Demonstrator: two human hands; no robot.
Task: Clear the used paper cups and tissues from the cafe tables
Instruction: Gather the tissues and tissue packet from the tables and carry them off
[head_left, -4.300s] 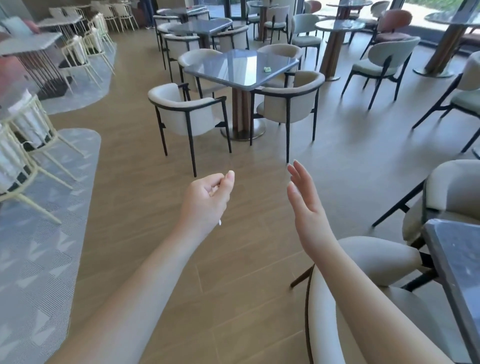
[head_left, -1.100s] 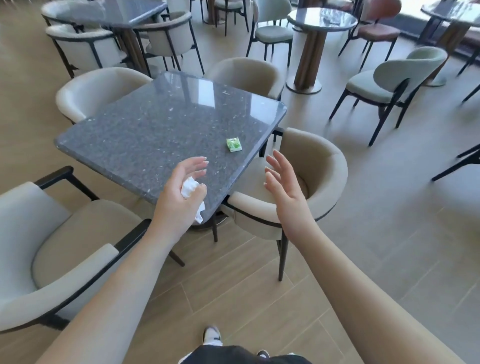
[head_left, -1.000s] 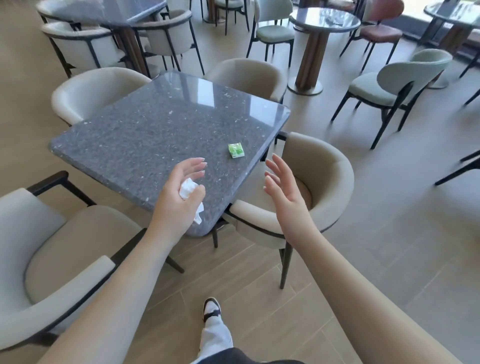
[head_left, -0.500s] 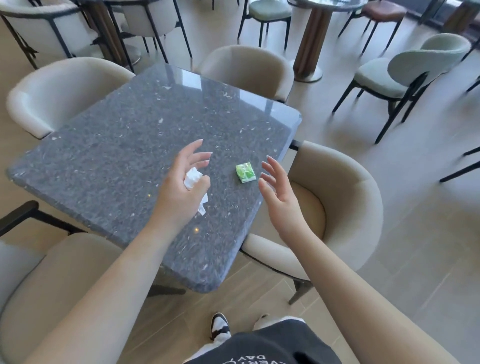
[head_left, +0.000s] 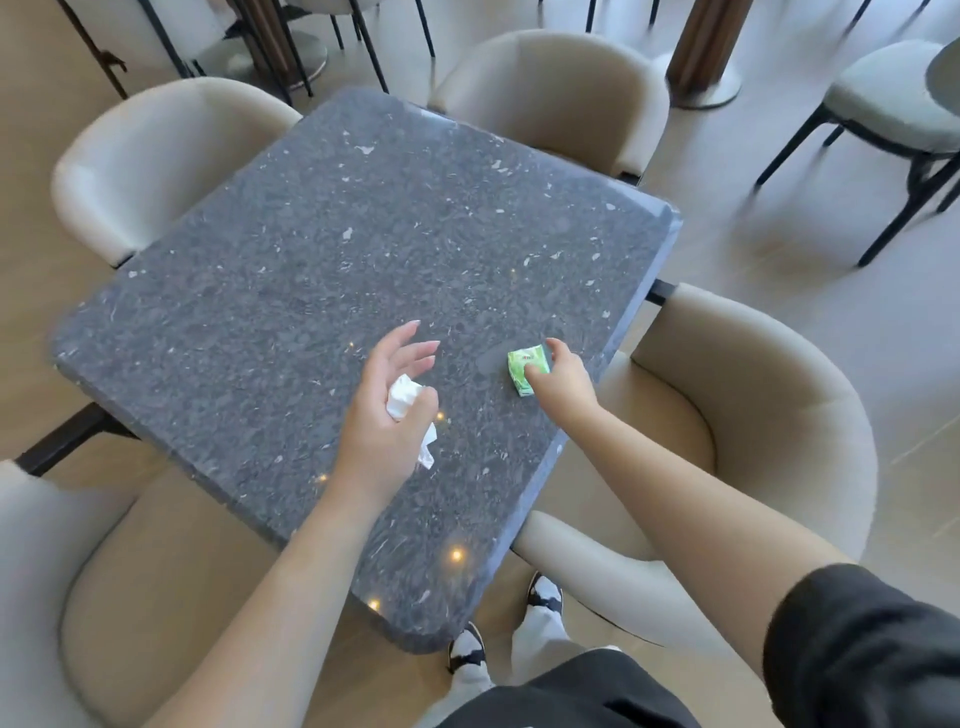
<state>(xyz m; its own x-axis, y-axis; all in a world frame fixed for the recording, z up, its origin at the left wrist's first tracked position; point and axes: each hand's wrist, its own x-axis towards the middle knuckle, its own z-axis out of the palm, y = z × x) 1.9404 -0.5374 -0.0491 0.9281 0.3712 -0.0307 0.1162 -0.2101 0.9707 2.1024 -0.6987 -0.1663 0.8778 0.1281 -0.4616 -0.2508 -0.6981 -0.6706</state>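
Setting: café floor of pale wood-look planks; a square worktop (head_left: 332, 270) of dark speckled stone, polished enough to mirror ceiling lights, ringed by four cream tub chairs (head_left: 753, 415).
Task item: small green packet (head_left: 522, 366), crumpled and glossy like printed foil or plastic, lying near the worktop's right edge.
Right hand (head_left: 558, 376): fingers and thumb curled onto the packet, pinching it against the stone; whether it is lifted off yet cannot be told.
Left hand (head_left: 384, 415): lower fingers and thumb curled round a wad of white tissue (head_left: 408, 410), soft and creased, a loose tail hanging below the palm; the upper fingers are spread free.
Step in hand: picking up the packet, by judgement.
Technique: pinch at opposite edges and lift straight up; the smooth stone gives little friction, so a sideways pull may slide the packet off the edge.
Caution: keep the left grip firm so the dangling tissue does not drop.
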